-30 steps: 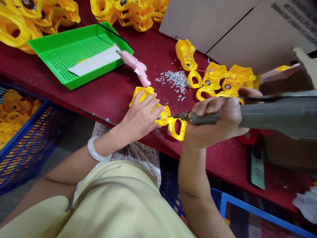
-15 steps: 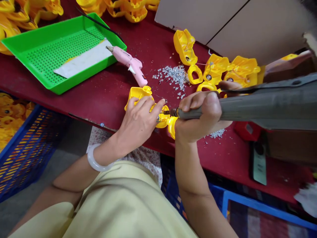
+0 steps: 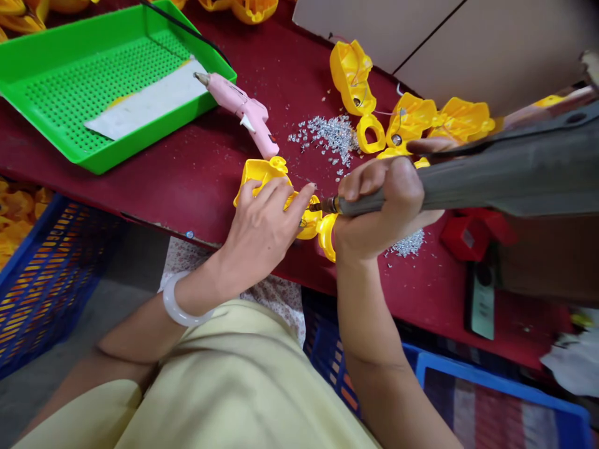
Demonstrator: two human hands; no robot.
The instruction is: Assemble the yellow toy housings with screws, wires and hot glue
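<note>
A red table (image 3: 154, 193) runs across the scene, with a pale box (image 3: 374, 31) along its far edge. A blue basket (image 3: 60, 280) of yellow pieces stands at the left; another blue basket (image 3: 500, 382) lies at the near right. On the far left of the table is a green tray (image 3: 79, 47) holding a white sheet (image 3: 145, 100).

The person's right hand (image 3: 381, 209) is closed around a grey power screwdriver (image 3: 496, 168), which extends to the right. Its bit points left into a yellow shell (image 3: 255, 171), at the table's near edge in the middle. The left hand (image 3: 259, 227) holds that shell down, fingers curled over it; a white bangle (image 3: 175, 302) circles the wrist.

A pink glue gun (image 3: 241, 109) lies just beyond the shell, its nozzle over the tray's rim. More yellow shells (image 3: 350, 75) sit at the far right. Nearer stand a red box (image 3: 463, 237) with a pale label and a pale-green slab (image 3: 482, 302) with dark marks, both too small to read. Small screws form a far pile (image 3: 334, 134) and a near pile (image 3: 407, 243).
</note>
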